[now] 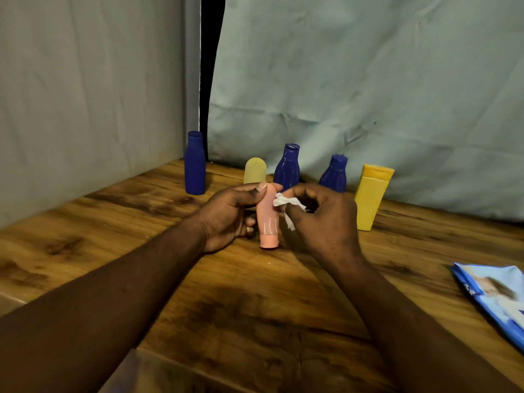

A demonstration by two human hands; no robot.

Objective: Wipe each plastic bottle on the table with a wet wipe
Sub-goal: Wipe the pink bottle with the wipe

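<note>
Two hands are working the pink bottle (268, 219), left hand (226, 214) curling round its upper body, right hand (320, 219) pinching the wet wipe (283, 201) against it; probably light, slick when wet.

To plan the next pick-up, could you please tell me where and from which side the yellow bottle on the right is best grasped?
Probably round the middle of the yellow bottle, below its darker top band, coming from the near right side. Its body narrows toward the base, a blue ribbed bottle stands close on its left, and the curtain hangs behind.
</note>
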